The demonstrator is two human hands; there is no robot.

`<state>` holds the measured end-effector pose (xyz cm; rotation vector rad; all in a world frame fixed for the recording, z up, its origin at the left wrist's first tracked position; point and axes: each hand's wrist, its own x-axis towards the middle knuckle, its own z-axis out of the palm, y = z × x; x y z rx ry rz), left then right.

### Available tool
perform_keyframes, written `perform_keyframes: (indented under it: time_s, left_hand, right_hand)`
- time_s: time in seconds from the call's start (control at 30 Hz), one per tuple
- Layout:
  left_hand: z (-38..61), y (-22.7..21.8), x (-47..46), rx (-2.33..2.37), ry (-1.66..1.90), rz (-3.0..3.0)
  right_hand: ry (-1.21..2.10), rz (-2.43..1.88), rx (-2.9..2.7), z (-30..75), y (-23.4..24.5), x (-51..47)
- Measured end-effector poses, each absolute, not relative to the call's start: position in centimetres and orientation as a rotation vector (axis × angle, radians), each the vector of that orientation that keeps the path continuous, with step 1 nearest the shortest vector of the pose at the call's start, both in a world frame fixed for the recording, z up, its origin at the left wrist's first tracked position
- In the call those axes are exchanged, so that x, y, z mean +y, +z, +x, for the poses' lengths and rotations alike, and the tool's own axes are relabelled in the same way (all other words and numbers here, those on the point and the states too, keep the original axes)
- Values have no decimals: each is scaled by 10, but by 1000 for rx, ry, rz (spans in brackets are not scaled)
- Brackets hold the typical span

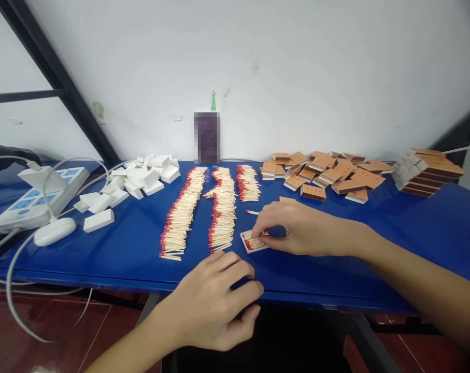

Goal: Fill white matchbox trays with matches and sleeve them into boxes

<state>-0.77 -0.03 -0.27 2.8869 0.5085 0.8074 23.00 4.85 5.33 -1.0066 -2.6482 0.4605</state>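
My right hand [293,225] pinches with thumb and fingertips at the matches [254,242] inside a small white matchbox tray [250,250]. The fingers cover the tray's right part, and how many matches they grip is hidden. A single loose match [252,212] lies just behind the tray, partly behind the fingers. At the table's front edge, my left hand [215,300] is loosely curled, fingers apart, holding nothing. Beyond it, red-headed matches lie in a long left row [184,212], a middle row [223,212] and a shorter right row [248,182].
Empty white trays [141,176] are heaped on the blue table [133,254] at left. Orange matchbox sleeves [331,171] lie behind my right hand, with stacked matchboxes [429,171] farther right. A power strip [40,199] with white cables is at far left. A pixelated dark object [207,137] leans against the wall.
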Motion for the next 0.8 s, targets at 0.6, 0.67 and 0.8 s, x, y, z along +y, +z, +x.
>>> perform_keyframes:
  time_s: [0.6,0.67,0.8]
  left_hand:
    - [-7,1,-1,635,787,2919]
    - [-6,0,-2,658,783,2915]
    - [-6,0,-2,687,772,2906]
  right_hand:
    - [20,-1416,-2556,238,39,73]
    - [65,-1485,-2556,238,37,76]
    - [102,-1548,-2557,238,36,78]
